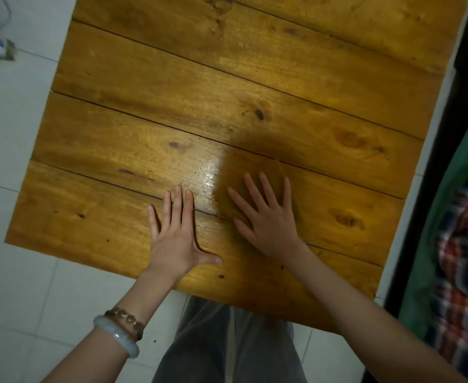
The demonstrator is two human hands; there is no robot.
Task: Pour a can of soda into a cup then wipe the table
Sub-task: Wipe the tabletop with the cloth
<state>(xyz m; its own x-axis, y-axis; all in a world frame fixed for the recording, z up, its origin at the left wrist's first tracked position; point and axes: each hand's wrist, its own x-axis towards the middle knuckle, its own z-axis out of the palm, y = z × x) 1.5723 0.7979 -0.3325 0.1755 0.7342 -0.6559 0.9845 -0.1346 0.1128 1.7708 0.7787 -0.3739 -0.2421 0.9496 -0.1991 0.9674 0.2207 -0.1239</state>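
Observation:
A wooden plank table [199,87] fills the view. My left hand [176,236] lies flat on its near edge, fingers apart, holding nothing. My right hand [266,217] lies flat beside it with its fingers spread. Under those fingers is a blurred brownish patch [279,172], close to the table's colour, that looks like a cloth; I cannot tell for sure. A dark shadow covers that spot. A wet-looking sheen [209,175] shows on the wood between my hands. No can or cup is in view.
White floor tiles [11,134] lie to the left of and below the table. A dark frame [448,134] and green and plaid fabric [465,244] run along the right side. My grey trouser legs [199,344] are below the near edge. Bracelets [122,330] circle my left wrist.

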